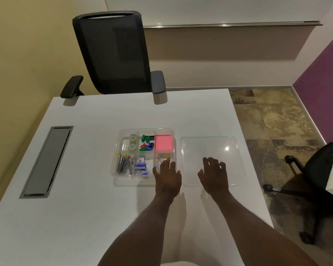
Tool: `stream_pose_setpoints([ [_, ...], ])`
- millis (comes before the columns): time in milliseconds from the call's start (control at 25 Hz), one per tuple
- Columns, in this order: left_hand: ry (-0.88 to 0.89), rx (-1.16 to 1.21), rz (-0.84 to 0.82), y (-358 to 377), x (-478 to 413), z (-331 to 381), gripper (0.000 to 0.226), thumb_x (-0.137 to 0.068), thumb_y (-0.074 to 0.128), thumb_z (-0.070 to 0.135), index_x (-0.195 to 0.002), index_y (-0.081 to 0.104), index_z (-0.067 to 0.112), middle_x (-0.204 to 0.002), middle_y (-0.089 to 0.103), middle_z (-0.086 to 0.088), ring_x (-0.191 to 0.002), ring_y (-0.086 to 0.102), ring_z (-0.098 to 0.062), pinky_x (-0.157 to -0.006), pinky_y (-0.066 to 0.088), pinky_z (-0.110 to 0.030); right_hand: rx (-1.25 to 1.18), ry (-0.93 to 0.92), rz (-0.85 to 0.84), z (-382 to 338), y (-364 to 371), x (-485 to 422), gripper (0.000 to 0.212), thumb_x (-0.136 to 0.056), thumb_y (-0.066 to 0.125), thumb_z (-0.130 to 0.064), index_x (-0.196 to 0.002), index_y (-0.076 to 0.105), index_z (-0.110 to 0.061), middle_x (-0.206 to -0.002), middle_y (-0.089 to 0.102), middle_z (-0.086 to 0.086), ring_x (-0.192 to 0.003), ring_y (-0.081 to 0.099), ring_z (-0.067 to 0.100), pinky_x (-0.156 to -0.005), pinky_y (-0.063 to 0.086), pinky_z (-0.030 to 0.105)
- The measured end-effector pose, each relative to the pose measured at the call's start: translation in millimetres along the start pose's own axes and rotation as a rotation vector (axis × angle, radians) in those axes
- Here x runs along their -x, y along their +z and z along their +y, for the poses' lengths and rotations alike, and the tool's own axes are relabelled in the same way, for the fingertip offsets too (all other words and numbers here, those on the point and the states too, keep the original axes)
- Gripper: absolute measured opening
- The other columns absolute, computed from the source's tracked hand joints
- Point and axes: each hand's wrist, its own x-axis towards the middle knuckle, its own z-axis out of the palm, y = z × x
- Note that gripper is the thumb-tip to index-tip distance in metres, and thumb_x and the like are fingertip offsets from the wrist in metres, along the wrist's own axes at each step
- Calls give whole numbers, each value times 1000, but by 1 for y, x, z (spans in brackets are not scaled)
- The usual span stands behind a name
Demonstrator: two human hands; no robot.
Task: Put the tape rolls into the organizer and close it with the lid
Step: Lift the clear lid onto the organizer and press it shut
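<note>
A clear plastic organizer (116, 146) with several compartments stands mid-table. Two clear tape rolls (133, 142) lie in its far left compartment. The clear square lid (210, 144) lies flat on the table just right of the organizer. My left hand (167, 177) hovers over the organizer's near right corner, fingers spread, holding nothing. My right hand (213, 173) is over the near left part of the lid, fingers apart and empty; whether it touches the lid is unclear.
The organizer also holds a pink sticky-note pad (163, 143), coloured binder clips (147, 143), paper clips, staplers and staple boxes. A grey cable hatch (46, 162) is set into the white table at left. Black office chairs stand at the far edge (113, 52) and right (319, 175).
</note>
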Motion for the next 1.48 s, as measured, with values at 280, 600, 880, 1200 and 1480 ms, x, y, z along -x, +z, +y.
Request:
stream_pose_setpoints([
  [280,-24,30,-43,32,-31,48,48,-110,36,32,-155,38,18,-168,30,-6,-159,21,-23,-131,14,-49,-34,22,-20,67,8,-21,48,-96,57,-28,-138,57,-4,-127,64,14,-115,62,32,-102,46,46],
  [600,-103,88,-135,55,-74,69,56,-108,43,29,-160,29,14,-171,24,-9,-158,23,-26,-128,26,-42,-102,96,-65,127,30,-70,55,-99,57,-33,-145,50,-5,-137,58,16,-123,58,33,-104,45,46],
  [880,-226,5,-241,65,-99,70,73,-105,47,27,-164,10,5,-170,17,-14,-156,23,-32,-118,41,-46,-246,292,-130,149,52,-94,61,-97,58,-37,-146,44,-5,-141,54,15,-127,54,34,-104,47,47],
  [1200,-410,70,-263,75,-112,87,73,-104,47,24,-163,9,3,-165,23,-17,-153,24,-37,-113,45,-49,-451,542,-159,147,67,-101,41,-95,60,-31,-122,53,0,-126,53,21,-119,53,38,-93,51,48],
  [1480,-490,123,-174,73,-109,99,66,-105,47,23,-162,19,7,-156,36,-17,-146,34,-34,-108,48,-48,-648,809,-122,152,64,-100,40,-97,56,-14,-133,56,4,-136,51,29,-129,47,46,-103,46,50],
])
